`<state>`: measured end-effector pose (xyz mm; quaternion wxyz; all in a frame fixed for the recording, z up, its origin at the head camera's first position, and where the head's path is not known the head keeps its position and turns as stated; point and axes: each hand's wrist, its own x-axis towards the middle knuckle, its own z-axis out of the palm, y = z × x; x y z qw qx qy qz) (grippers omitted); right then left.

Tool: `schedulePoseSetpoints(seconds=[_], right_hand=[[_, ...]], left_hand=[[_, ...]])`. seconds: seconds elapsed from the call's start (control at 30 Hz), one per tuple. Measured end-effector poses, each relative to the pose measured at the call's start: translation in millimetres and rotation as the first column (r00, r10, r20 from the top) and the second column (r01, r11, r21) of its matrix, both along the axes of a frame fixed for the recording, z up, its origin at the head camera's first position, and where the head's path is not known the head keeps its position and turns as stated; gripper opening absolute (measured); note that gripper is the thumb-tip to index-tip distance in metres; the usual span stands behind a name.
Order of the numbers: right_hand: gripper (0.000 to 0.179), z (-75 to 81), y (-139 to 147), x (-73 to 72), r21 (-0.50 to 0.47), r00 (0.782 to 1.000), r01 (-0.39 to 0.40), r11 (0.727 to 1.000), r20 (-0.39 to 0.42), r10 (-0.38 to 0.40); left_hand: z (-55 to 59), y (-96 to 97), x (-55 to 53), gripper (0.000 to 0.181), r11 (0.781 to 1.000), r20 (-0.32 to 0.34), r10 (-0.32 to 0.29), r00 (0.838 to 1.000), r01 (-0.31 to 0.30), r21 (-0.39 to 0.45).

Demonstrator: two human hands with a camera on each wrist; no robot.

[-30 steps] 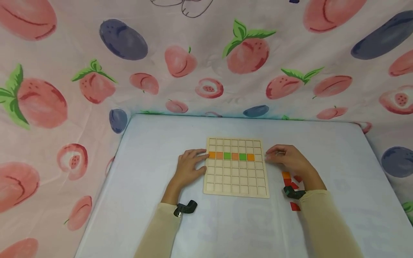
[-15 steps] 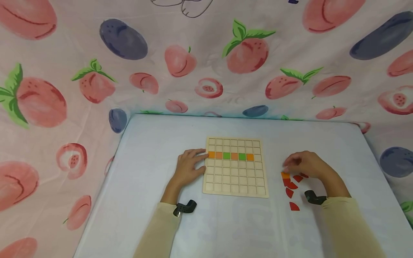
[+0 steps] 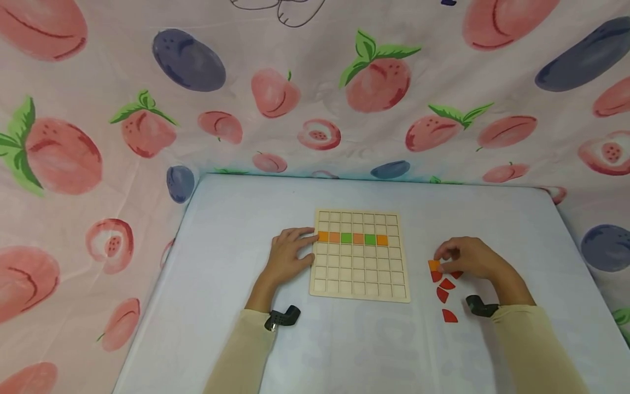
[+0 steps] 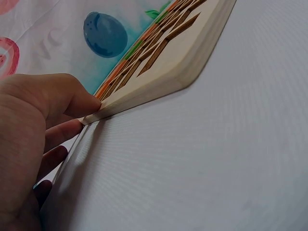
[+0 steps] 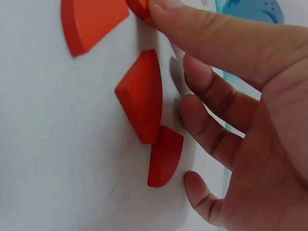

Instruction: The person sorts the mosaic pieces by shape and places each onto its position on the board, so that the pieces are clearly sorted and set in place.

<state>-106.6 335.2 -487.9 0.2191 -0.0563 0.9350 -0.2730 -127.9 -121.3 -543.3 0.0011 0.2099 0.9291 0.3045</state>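
Note:
A pale wooden grid board (image 3: 359, 271) lies mid-table, one row bearing orange, salmon and green square tiles (image 3: 358, 238). My left hand (image 3: 287, 254) rests at its left edge. In the left wrist view the thumb (image 4: 82, 98) touches the board's rim (image 4: 185, 79), with the other fingers spread beside it. Right of the board, my right hand (image 3: 470, 258) pinches an orange square tile (image 3: 433, 265) between thumb and index finger. Red quarter-round pieces (image 3: 443, 295) lie below and beside that hand. Two of these red pieces (image 5: 144, 98) show under its loosely bent fingers in the right wrist view.
A white cloth covers the table (image 3: 246, 202). Behind and at the sides hangs a fruit-print curtain (image 3: 315, 87). One red piece (image 3: 449, 316) lies nearest the front, apart from the others.
My right hand has left the board's right edge and moved right and toward me to the loose pieces; its fingers now pinch the orange tile. My left hand has stayed put.

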Motion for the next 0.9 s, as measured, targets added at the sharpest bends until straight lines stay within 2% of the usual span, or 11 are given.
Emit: schedulePoseSetpoints(seconds=[0.13, 0.53, 0.9], right_hand=[[0.023, -0.3, -2.2, -1.8, 0.012, 1.000, 0.019, 1.000, -0.012, -0.019], [0.020, 5.6, -7.0, -10.2, -0.011, 0.997, 0.075, 0.997, 0.029, -0.075], [0.023, 6.2, -22.7, -19.1, -0.052, 0.991, 0.115, 0.992, -0.062, -0.118]], left_hand=[[0.2, 0.4, 0.4, 0.048, 1.000, 0.007, -0.001, 1.000, 0.001, 0.003], [-0.5, 0.6, 0.7, 0.048, 1.000, -0.002, 0.004, 1.000, -0.004, 0.005], [1.2, 0.2, 0.8, 0.048, 1.000, 0.005, 0.002, 1.000, -0.002, 0.001]])
